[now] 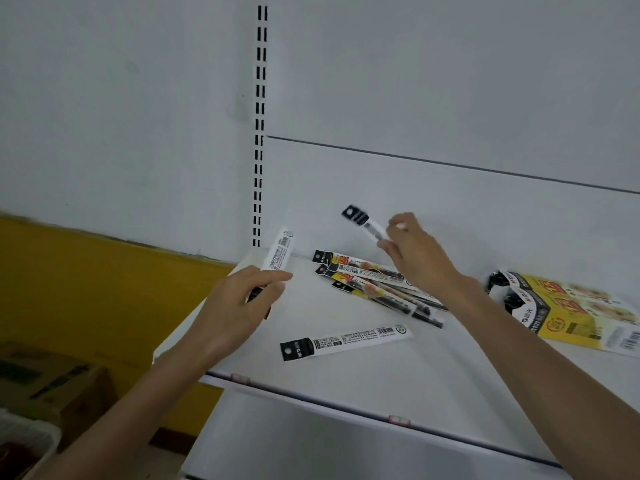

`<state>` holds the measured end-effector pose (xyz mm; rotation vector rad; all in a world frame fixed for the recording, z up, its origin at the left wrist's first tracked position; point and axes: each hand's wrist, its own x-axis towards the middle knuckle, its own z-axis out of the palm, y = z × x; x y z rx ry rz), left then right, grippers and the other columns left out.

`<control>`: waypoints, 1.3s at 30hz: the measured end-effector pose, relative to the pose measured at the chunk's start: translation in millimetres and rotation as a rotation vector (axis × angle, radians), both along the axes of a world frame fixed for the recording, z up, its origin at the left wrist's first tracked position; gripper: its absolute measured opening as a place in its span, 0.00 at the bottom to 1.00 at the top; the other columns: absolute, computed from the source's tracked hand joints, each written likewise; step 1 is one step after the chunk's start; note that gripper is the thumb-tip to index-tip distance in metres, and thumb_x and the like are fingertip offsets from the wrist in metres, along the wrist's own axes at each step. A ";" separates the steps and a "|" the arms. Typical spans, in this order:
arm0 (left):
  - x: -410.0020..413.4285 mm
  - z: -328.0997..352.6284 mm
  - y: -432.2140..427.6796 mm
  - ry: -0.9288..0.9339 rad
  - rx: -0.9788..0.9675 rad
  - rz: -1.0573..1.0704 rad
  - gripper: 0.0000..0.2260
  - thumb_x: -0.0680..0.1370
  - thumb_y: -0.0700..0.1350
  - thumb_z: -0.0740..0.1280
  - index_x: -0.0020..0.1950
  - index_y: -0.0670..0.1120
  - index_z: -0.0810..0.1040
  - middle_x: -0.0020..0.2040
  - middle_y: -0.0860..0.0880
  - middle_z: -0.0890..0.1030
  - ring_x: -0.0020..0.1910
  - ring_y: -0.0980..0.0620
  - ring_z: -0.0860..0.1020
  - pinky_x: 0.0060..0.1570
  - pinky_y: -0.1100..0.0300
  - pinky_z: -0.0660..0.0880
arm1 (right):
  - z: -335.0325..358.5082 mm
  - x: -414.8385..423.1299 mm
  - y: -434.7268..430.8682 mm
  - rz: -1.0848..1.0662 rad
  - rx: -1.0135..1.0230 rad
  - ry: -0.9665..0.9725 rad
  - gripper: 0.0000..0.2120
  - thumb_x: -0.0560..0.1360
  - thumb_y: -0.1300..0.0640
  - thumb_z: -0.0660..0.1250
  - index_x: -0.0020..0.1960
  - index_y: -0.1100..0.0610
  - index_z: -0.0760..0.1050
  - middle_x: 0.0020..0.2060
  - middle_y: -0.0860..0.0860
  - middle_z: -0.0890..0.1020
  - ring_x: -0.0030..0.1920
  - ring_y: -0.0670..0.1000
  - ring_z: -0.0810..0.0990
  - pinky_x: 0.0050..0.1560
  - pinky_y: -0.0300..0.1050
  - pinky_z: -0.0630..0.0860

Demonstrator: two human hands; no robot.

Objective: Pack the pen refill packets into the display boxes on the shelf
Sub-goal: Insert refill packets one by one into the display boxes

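Two packets are held, a white-backed packet (278, 252) gripped in my left hand (239, 299) and a black-topped packet (362, 221) pinched by my right hand (415, 251), with the display box (571, 306) lying on the shelf (346, 393) rightward, nearer that hand.

Your left hand (239, 299) is bare, and the left forearm (138, 393) behind it is bare too, with no covering from the wrist back to the edge of view. Your right hand (412, 251) is likewise bare. Its fingers (410, 220) are smeared by motion blur, so you cannot make out nails or fine detail there. The right forearm (540, 358) behind that hand is slim and uncovered along all its visible length. Your left hand shows more sharply, with rounded knuckles.
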<state>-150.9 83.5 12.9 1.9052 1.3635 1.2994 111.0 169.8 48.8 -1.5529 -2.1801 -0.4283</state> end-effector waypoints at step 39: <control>103.0 16.3 16.9 -0.342 -0.094 0.036 0.17 0.80 0.51 0.53 0.45 0.42 0.77 0.40 0.49 0.79 0.39 0.55 0.75 0.40 0.61 0.71 | -8.4 -14.8 -97.3 0.123 -0.473 1.002 0.08 0.77 0.59 0.62 0.39 0.58 0.74 0.28 0.49 0.75 0.26 0.47 0.72 0.30 0.38 0.70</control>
